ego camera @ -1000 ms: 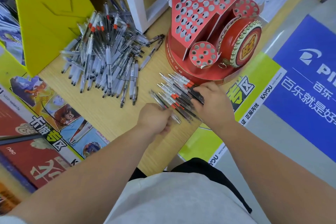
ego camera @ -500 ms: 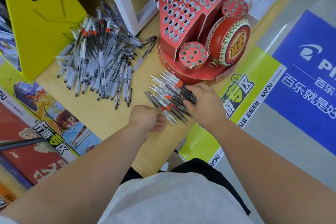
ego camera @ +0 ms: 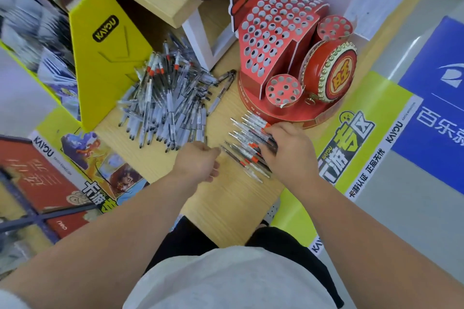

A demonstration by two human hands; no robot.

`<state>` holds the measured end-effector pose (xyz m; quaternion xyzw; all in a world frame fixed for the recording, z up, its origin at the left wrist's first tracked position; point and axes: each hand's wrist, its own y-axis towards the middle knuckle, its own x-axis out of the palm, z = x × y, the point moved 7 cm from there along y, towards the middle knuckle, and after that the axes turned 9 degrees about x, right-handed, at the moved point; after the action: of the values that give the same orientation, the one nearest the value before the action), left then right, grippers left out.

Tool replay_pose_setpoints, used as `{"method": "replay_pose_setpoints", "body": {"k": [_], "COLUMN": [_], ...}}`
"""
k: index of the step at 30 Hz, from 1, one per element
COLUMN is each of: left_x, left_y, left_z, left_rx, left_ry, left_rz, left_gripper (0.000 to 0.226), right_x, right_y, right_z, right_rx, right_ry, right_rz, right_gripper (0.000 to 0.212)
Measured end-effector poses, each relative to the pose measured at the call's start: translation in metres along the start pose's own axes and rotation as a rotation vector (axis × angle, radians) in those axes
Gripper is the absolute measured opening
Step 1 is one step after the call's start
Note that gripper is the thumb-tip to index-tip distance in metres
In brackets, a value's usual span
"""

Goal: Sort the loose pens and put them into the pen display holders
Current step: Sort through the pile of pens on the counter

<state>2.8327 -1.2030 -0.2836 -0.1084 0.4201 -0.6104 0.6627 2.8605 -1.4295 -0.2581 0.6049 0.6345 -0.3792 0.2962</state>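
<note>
Pens (ego camera: pixel 164 101) clear-bodied, some w/ red bands

Clear glossy plastic pens (ego camera: pixel 165 103) on matt pale wood-grain table (ego camera: pixel 226 208)

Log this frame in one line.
step: sorting | right hand: on pen row | left hand: curled beside row, grip unclear | pen pile: left of row | holder: no pens
</note>
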Motion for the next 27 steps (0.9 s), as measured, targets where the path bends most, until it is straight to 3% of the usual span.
{"method": "replay_pose_setpoints", "body": {"k": [5, 11, 17, 21, 27], "left_x": [-0.063, -0.138, -0.199, -0.207, -0.194], "left_y": [0.024, 0.070, 0.111, 0.129, 0.151], "left_z": [0.022, 0.043, 0.040, 0.042, 0.050], "left_rx": [0.175, 0.474, 0.560, 0.648, 0.657], "left_ry": [0.119, 0.313, 0.309, 0.372, 0.368], "left_rz": [0.053, 0.161, 0.160, 0.080, 0.055], "left_gripper": [0.010, 0.018, 0.010, 0.029, 0.043], "right_x": [0.021, 0.042, 0.075, 0.097, 0.110], "right_y": [0.003, 0.016, 0.032, 0.050, 0.089], "right_z": [-0.044, -0.089, -0.145, -0.172, -0.201], "right_rx": [0.028, 0.164, 0.322, 0.373, 0.388], "right_ry": [0.002, 0.023, 0.069, 0.084, 0.118], "right_rz": [-0.023, -0.017, -0.093, -0.212, -0.189], "right_gripper": [0.032, 0.031, 0.034, 0.040, 0.033]}}
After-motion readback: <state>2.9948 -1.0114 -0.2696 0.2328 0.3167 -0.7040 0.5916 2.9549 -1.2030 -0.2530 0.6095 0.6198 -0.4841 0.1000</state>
